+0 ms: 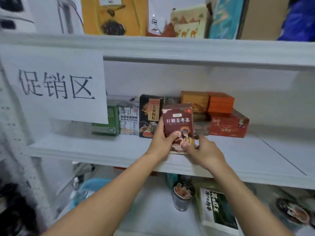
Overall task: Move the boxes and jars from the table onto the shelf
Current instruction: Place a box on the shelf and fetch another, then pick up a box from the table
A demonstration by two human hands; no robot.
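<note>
The left hand (162, 142) grips the red tea box (178, 121) by its left edge, thumb on the front. The right hand (204, 150) pinches the lower right corner. The box is upright at the shelf (102, 149) front. Best to push it squarely back beyond the fingertips, beside the black box (150, 114), then let go.

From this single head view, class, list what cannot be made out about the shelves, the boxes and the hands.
All in the head view:
1. Green box: upper left covered by the paper sign.
2. Brown tea box: lower front hidden by the left hand and right hand; whether it rests on the shelf is unclear.
3. Jar below: label blurred.
4. Yellow box on top: cut by the frame's top edge.
</note>
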